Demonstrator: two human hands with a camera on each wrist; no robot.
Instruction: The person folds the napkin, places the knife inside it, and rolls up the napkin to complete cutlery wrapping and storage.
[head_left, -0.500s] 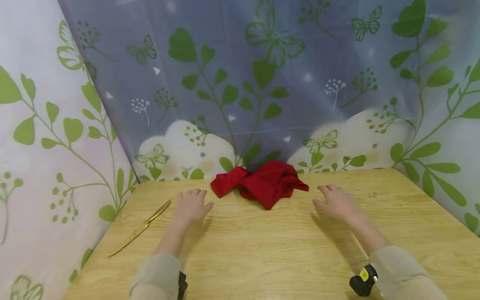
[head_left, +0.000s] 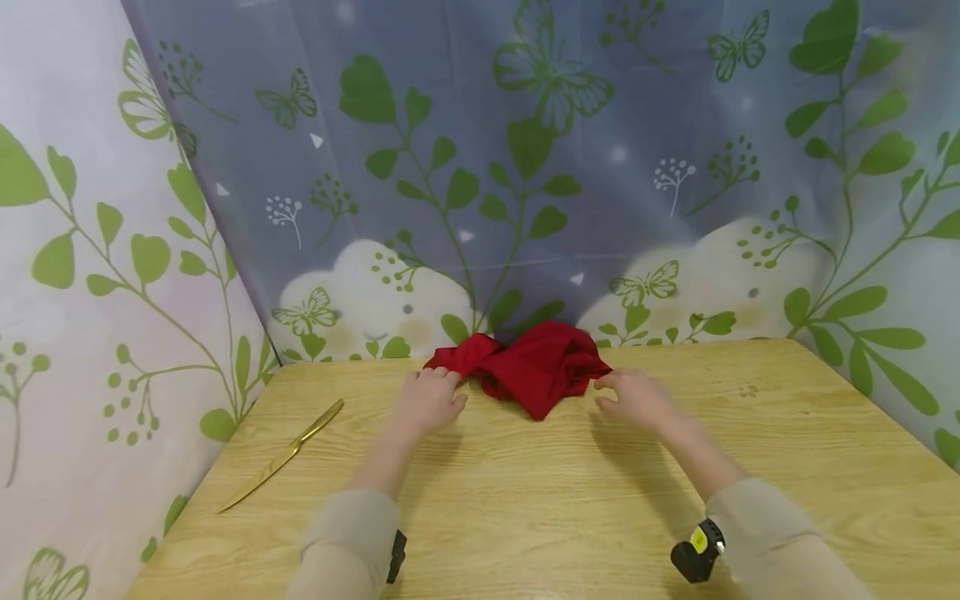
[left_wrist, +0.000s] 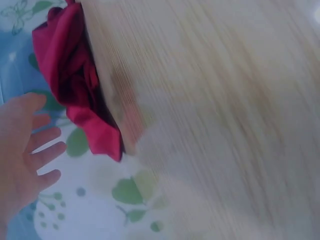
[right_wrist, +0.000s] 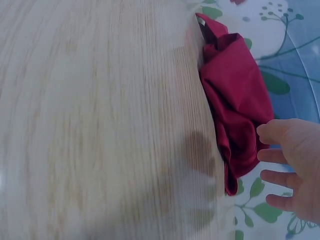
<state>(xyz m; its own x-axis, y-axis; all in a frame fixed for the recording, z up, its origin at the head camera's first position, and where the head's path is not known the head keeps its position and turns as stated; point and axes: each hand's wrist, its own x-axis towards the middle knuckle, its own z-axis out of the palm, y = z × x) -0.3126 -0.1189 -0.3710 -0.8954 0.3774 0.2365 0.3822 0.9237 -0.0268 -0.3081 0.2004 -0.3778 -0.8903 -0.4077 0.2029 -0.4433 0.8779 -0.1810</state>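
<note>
A crumpled red cloth (head_left: 536,371) lies at the back of the wooden table, against the patterned backdrop. My left hand (head_left: 429,404) is at its left end, fingers relaxed; in the left wrist view the fingers (left_wrist: 47,155) are spread, with a gap to the cloth (left_wrist: 75,85). At the cloth's right end is my right hand (head_left: 637,398), its fingers slightly bent and holding nothing. The right wrist view shows those fingers (right_wrist: 280,178) overlapping the cloth (right_wrist: 237,100); whether they touch it I cannot tell.
A gold knife (head_left: 285,454) lies slantwise on the left part of the table (head_left: 517,517). Leaf-patterned sheets (head_left: 420,200) rise behind the table and at both sides. Each wrist carries a small black device (head_left: 697,550).
Both hands have moved inward, toward the two ends of the red cloth. The cloth and the knife have stayed in place.
</note>
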